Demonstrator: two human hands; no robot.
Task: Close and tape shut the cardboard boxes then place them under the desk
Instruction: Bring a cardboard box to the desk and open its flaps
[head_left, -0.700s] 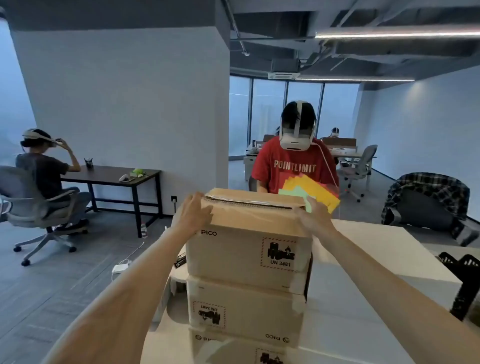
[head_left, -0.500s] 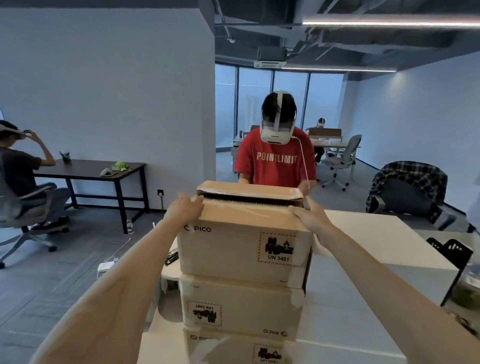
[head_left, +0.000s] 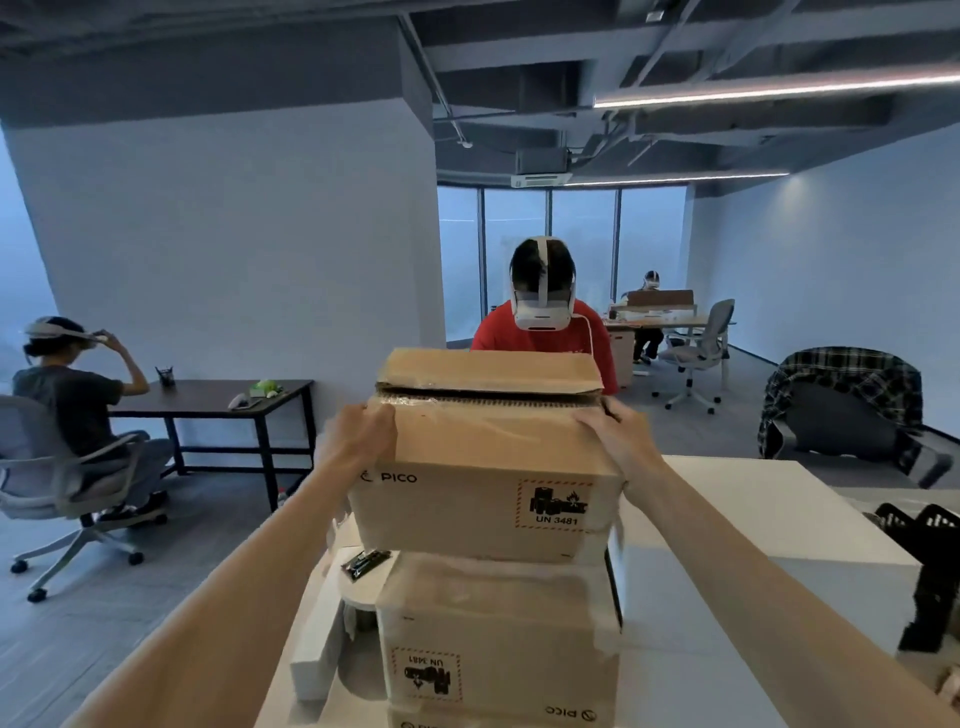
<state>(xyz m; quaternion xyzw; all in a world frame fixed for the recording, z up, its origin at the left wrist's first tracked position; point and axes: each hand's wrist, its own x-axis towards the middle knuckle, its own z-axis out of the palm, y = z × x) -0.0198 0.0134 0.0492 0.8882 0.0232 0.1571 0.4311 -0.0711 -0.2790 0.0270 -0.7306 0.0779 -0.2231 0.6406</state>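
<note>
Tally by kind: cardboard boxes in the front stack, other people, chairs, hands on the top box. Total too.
Cardboard boxes: 3, lowest cut off by the frame
Other people: 3
Chairs: 3
Hands gripping the top box: 2, left hand, right hand
Total: 11

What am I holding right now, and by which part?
Both hands hold the uppermost brown cardboard box: the left hand grips its upper left edge, and the right hand grips its upper right corner, with fingers curled over the top.
</note>
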